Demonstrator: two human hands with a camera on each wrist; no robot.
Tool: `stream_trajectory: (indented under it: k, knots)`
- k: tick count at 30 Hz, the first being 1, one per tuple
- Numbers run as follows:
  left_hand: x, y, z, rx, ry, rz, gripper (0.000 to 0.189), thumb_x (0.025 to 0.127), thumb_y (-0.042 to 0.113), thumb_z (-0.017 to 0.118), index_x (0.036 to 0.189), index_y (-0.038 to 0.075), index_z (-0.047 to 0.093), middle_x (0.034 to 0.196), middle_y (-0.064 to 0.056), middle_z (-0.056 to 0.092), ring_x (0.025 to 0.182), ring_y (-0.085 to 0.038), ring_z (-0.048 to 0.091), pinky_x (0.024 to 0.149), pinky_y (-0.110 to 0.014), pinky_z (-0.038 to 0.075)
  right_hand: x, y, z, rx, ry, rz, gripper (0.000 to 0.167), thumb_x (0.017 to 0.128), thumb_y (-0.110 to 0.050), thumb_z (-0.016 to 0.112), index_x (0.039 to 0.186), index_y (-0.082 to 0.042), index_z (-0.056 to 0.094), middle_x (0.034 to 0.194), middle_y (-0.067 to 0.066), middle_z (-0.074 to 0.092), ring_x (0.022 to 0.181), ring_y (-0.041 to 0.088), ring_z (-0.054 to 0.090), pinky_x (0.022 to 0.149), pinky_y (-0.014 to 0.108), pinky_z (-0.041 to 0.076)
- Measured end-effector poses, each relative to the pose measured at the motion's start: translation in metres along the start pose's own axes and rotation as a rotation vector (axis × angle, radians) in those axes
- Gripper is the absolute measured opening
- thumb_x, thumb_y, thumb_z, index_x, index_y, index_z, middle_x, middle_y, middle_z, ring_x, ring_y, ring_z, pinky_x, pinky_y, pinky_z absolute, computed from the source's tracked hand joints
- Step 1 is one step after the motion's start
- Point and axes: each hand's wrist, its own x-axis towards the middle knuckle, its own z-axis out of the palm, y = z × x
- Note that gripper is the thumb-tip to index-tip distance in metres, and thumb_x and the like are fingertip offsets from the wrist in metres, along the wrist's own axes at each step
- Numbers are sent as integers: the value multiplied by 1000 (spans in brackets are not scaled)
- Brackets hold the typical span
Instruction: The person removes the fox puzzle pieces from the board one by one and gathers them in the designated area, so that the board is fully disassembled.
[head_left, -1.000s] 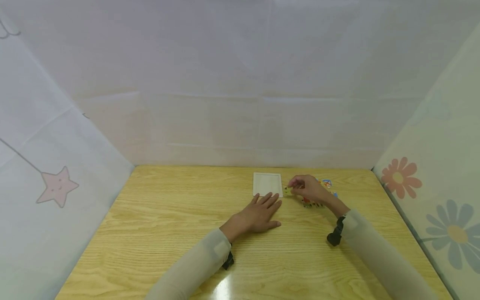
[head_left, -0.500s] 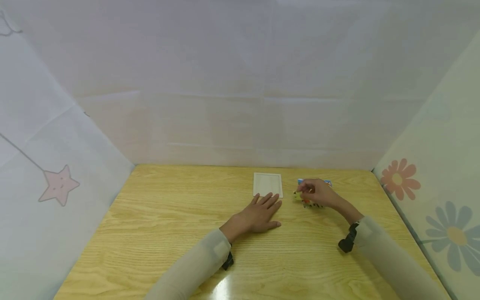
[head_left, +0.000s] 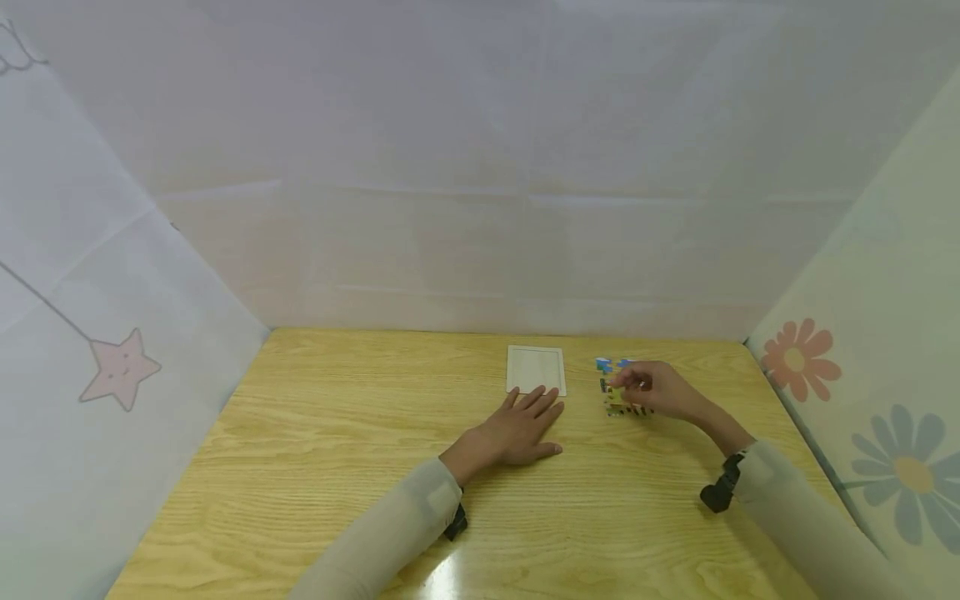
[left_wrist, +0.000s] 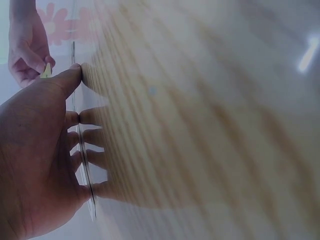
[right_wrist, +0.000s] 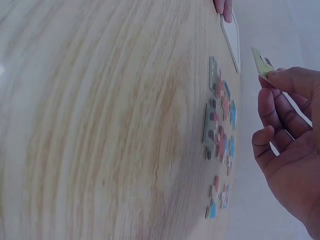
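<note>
My right hand pinches a yellow-green jigsaw piece between thumb and fingertip, held up off the table in the right wrist view. Below it lie several colourful jigsaw pieces, red, blue and dark, many of them joined or close together. In the head view the hand hides part of this group. My left hand lies with fingers spread, its fingertips at the near edge of a pale, shallow-rimmed puzzle tray. No piece shows inside that tray.
The wooden table extends to the left and in front of the hands. White cloth walls stand behind and at both sides, close to the table's edges. A black wrist camera hangs under the right wrist.
My right hand has moved rightward, away from the tray, carrying the yellow-green jigsaw piece over the group of pieces. The left hand has stayed in place.
</note>
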Motion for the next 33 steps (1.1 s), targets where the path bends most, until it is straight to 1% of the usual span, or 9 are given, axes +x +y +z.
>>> stream_trajectory:
  k: [2,4,8,12,16,20,26,30,33]
  knots:
    - [0,0,0,1,1,-1,78,110,62,39,172,19,17,179,-4,8,165,-24,8,131,-55,16,-3,2,-3,2,2,4,14,100,-7,74,114,-9,76,102,6,74,83,18,68,66,29,57]
    - [0,0,0,1,2,-1,78,110,62,39,172,20,17,179,-4,9,165,-24,9,131,-55,16,-6,3,-5,6,1,20,12,100,-7,74,112,-9,75,102,6,73,87,18,68,69,29,58]
    - [0,1,1,3,6,-1,79,110,62,40,172,20,18,179,-4,10,165,-24,10,131,-55,17,-13,4,-11,15,-2,35,11,100,-7,74,111,-9,75,106,8,72,92,17,67,74,29,59]
    - [0,1,1,5,0,-1,78,110,62,39,172,20,16,179,-3,8,165,-24,8,131,-55,16,-19,7,-18,0,9,12,11,100,-7,74,111,-10,75,107,8,73,90,16,67,72,29,58]
    - [-1,1,0,5,-6,-7,78,110,62,39,172,20,15,179,-3,7,165,-23,6,132,-55,14,-25,10,-23,-7,14,-6,13,100,-5,74,111,-11,76,104,6,73,85,15,67,67,29,57]
    - [-1,1,-1,-8,-8,-5,78,110,62,39,172,20,16,179,-3,6,165,-23,6,132,-55,13,-33,12,-30,-2,4,7,12,99,-3,74,109,-8,75,101,9,72,84,16,67,67,28,57]
    - [-1,0,0,-14,-5,1,79,110,63,38,172,20,15,179,-3,6,165,-24,5,132,-55,13,-44,13,-39,-7,7,48,12,97,-1,75,108,-6,75,103,11,73,86,16,68,69,27,58]
    - [-1,-2,1,-17,0,1,79,110,64,38,172,21,16,179,-3,7,165,-23,5,132,-55,14,-51,18,-44,-15,12,58,12,97,1,75,109,-4,75,103,12,74,85,15,68,68,26,57]
    - [-2,-1,0,-19,-3,1,79,110,63,38,172,20,16,179,-3,6,165,-23,5,132,-55,14,-56,23,-46,-24,17,56,12,97,1,75,108,-3,75,101,12,74,84,14,68,68,26,56]
